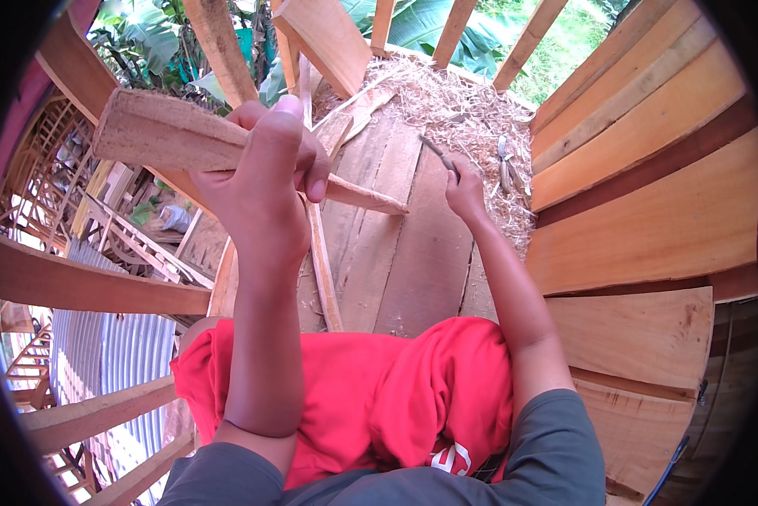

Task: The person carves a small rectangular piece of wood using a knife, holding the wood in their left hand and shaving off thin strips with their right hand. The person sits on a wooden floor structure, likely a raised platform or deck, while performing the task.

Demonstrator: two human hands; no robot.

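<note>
My left hand (pixel 265 173) is raised close to the camera, its fingers wrapped round a roughly cut wooden stick (pixel 168 131). The stick's thick, squared end points left; past my hand it narrows to a blunt tip over the floor boards. My right hand (pixel 466 191) is farther off to the right, closed round a slim dark tool (pixel 435 152) that points up and left, away from the stick. What kind of tool it is I cannot make out. Red cloth (pixel 354 379) covers my lap.
Wood shavings (pixel 446 97) cover the far part of the plank floor (pixel 421 261). A metal hand tool (pixel 504 160) lies on them, near boards (pixel 649 202) lining the right side. A thin strip (pixel 322 261) and a wooden block (pixel 324 42) stand ahead. Slatted rails (pixel 101 282) run along the left.
</note>
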